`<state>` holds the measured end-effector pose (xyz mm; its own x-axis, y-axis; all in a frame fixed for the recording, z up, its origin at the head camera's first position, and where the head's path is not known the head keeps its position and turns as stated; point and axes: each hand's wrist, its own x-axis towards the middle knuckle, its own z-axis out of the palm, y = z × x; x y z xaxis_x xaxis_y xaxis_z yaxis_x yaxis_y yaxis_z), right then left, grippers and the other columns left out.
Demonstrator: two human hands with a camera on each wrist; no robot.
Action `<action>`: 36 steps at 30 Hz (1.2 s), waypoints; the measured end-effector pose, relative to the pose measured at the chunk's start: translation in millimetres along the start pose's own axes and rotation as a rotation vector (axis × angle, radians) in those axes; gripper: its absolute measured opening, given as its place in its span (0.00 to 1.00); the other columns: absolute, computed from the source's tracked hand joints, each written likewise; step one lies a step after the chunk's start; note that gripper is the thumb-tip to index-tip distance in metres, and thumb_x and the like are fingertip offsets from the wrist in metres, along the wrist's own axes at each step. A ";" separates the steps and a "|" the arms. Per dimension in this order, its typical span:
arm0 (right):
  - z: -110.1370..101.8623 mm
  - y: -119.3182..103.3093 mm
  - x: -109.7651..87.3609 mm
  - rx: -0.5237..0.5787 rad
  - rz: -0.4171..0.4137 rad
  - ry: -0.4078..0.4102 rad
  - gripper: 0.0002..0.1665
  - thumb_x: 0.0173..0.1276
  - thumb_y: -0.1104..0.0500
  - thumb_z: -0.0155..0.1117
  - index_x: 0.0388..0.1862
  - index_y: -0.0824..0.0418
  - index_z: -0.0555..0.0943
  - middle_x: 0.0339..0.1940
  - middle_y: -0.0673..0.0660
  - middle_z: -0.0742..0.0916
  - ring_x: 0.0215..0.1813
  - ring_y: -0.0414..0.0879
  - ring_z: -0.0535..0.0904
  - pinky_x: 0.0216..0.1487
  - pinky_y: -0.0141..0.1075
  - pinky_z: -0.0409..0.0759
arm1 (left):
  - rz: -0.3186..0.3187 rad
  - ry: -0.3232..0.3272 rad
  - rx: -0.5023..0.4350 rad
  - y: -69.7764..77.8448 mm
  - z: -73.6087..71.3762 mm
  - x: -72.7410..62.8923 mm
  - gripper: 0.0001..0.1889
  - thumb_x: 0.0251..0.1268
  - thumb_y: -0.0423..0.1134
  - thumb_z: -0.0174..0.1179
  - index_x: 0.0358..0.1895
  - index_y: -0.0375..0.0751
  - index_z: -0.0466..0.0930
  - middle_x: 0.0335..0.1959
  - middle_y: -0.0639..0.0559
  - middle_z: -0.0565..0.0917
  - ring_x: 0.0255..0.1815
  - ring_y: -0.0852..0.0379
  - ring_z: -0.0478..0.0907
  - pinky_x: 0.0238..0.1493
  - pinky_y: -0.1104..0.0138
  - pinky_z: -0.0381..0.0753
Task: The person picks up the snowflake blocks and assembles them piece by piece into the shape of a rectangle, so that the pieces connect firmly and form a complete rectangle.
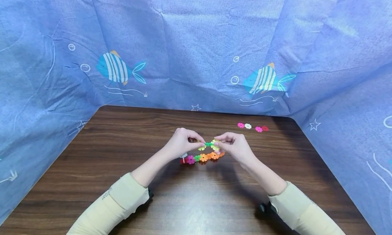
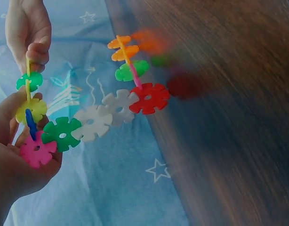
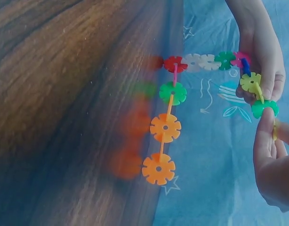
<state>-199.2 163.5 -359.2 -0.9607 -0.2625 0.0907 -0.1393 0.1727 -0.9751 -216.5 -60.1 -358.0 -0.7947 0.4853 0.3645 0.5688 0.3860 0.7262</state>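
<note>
A chain of flower-shaped plastic discs hangs between my hands, the discs slotted together at their edges. My left hand [image 1: 183, 142] pinches it at a yellow flower disc [image 2: 31, 110], close to a blue disc [image 2: 31, 124] and a pink disc [image 2: 38, 149]. My right hand [image 1: 235, 145] pinches another yellow disc [image 3: 275, 129], seen edge-on and partly hidden by fingers. A green disc [image 3: 265, 108] joins the two yellow parts. From the left hand the chain runs through dark green [image 2: 62, 134], white [image 2: 92, 123] and red [image 2: 149, 98] discs to orange ones [image 3: 158, 168].
Toward the back right of the brown table [image 1: 122, 143] lie several loose discs: a pink disc [image 1: 241, 125], a white disc [image 1: 248, 126], another pink disc [image 1: 258, 129] and a red disc [image 1: 265, 128]. A blue fish-print curtain [image 1: 196, 58] stands behind the table.
</note>
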 end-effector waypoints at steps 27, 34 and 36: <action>-81.8 -14.9 8.8 -0.439 -0.266 0.029 0.21 0.58 0.64 0.70 0.51 0.65 0.80 0.44 0.64 0.86 0.42 0.40 0.83 0.41 0.26 0.79 | -0.070 -0.048 -0.016 1.4 -7.1 -4.4 0.03 0.57 0.42 0.67 0.30 0.50 0.87 0.22 0.57 0.83 0.15 0.65 0.62 0.18 0.73 0.62; -123.3 7.8 23.2 -0.631 -0.235 0.179 0.23 0.57 0.54 0.73 0.52 0.55 0.81 0.51 0.57 0.85 0.44 0.34 0.79 0.40 0.24 0.76 | -0.074 -0.035 -0.009 0.1 -9.3 -5.4 0.03 0.57 0.43 0.67 0.30 0.50 0.87 0.21 0.59 0.83 0.15 0.66 0.61 0.18 0.74 0.61; -133.7 16.8 28.7 -0.678 -0.240 0.200 0.24 0.55 0.54 0.74 0.52 0.53 0.81 0.52 0.54 0.84 0.47 0.40 0.80 0.42 0.24 0.76 | -0.071 -0.034 -0.003 0.1 -9.9 -5.5 0.03 0.57 0.43 0.67 0.30 0.50 0.87 0.21 0.59 0.83 0.15 0.66 0.62 0.17 0.74 0.62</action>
<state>-261.2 285.8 -345.8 -0.9015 -0.1999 0.3839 -0.4062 0.6971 -0.5908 -214.2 -70.5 -354.2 -0.8257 0.4827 0.2919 0.5102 0.4183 0.7515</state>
